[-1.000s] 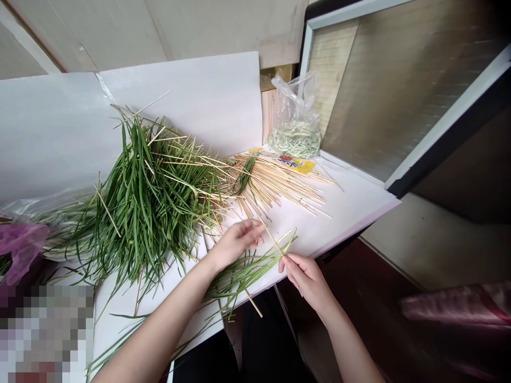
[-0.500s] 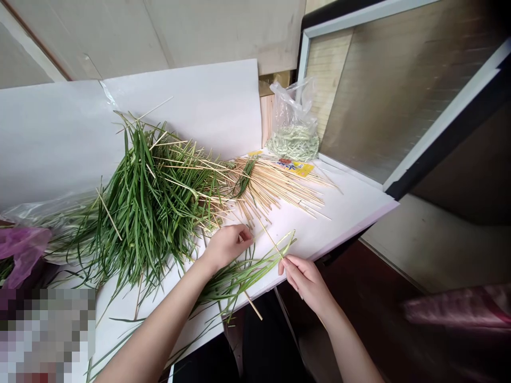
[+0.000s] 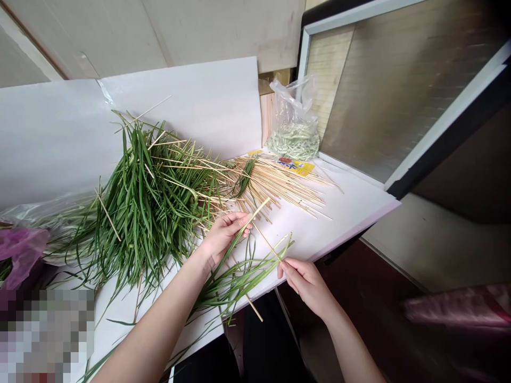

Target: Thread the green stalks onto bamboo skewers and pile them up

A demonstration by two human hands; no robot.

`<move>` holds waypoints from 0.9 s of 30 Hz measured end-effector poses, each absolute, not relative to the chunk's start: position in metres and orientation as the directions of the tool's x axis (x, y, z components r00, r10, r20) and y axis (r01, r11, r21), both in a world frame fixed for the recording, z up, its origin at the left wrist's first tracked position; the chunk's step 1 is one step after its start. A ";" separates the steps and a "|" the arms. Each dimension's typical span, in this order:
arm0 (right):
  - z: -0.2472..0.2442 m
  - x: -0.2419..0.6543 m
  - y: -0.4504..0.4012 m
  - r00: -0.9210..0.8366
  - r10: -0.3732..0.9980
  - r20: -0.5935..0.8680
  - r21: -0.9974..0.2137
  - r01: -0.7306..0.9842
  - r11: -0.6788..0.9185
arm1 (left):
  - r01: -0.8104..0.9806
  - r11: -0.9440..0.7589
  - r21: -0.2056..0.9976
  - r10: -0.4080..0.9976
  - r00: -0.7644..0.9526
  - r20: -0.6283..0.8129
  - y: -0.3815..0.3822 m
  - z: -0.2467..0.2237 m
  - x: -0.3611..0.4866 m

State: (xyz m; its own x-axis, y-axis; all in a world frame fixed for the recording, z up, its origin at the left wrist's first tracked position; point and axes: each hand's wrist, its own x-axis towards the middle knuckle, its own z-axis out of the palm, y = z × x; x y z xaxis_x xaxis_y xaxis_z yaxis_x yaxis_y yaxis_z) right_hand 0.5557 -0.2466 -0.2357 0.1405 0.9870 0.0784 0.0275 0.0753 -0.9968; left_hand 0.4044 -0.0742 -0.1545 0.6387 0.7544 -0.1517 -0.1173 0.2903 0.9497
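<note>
My left hand [image 3: 223,234] pinches a garlic chive [image 3: 260,209], its pale end pointing up and to the right past the fingertips. Lower on the right, my right hand [image 3: 301,279] grips a thin wooden skewer [image 3: 265,240], whose free end slants up toward my left fingers. Several chives [image 3: 255,276] spread leftward from beside my right fingertips; whether they are threaded on the skewer I cannot tell. To the left of my left hand rises a big heap of chives [image 3: 139,186] with skewers sticking out of it.
Many bare skewers [image 3: 287,189] fan out on the white table [image 3: 343,213], near a yellow packet [image 3: 297,167]. Behind them stands a clear bag [image 3: 293,122] of pale green pieces. A framed pane [image 3: 379,96] borders the right; a purple bag [image 3: 24,252] lies at far left.
My left hand now has a chive with its pale end raised toward the skewers; its fingers have turned upward. My right hand has barely moved with the skewer.
</note>
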 end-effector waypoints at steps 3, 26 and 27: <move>-0.234 0.556 -0.248 0.142 0.987 0.073 -0.997 0.025 0.070 | -0.108 0.280 0.954 0.750 0.645 -0.147 -0.074 -0.155 0.405; -0.231 0.555 -0.248 0.137 0.989 0.062 -0.998 0.019 0.060 | -0.083 0.271 0.959 0.778 0.606 -0.167 -0.076 -0.155 0.407; -0.231 0.555 -0.248 0.137 0.989 0.062 -0.998 0.020 0.060 | -0.086 0.273 0.958 0.782 0.599 -0.170 -0.076 -0.156 0.407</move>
State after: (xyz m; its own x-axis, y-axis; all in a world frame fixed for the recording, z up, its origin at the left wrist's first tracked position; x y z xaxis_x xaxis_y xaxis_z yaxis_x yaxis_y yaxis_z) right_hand 0.5552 -0.2480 -0.2308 0.1373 0.9886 0.0619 0.0199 0.0597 -0.9980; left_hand 0.4065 -0.0758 -0.1555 0.5991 0.7825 -0.1696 -0.0858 0.2733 0.9581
